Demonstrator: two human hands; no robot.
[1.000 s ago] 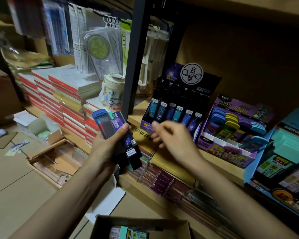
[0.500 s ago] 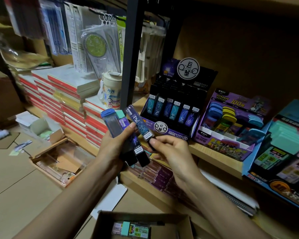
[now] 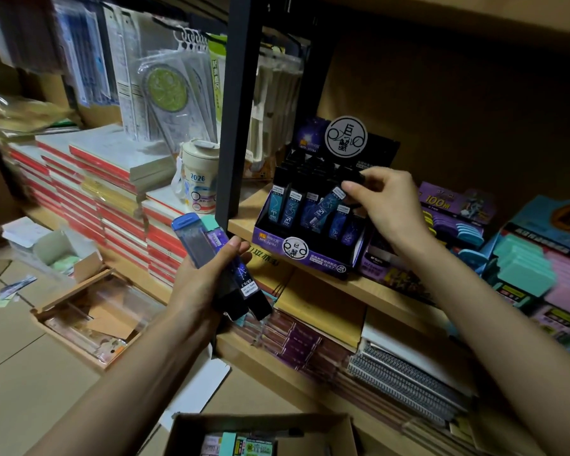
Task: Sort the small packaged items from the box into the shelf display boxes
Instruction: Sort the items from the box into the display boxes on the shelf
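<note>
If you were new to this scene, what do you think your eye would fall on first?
Probably the right hand pinching a starry blue case, tilted over the purple display box on the shelf. Next, the left hand at centre, gripping a bundle of similar cases.

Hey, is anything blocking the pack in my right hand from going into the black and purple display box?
Nothing visible does. The right hand pinches the pack, tilted, right at the display box front row, among standing packs.
</note>
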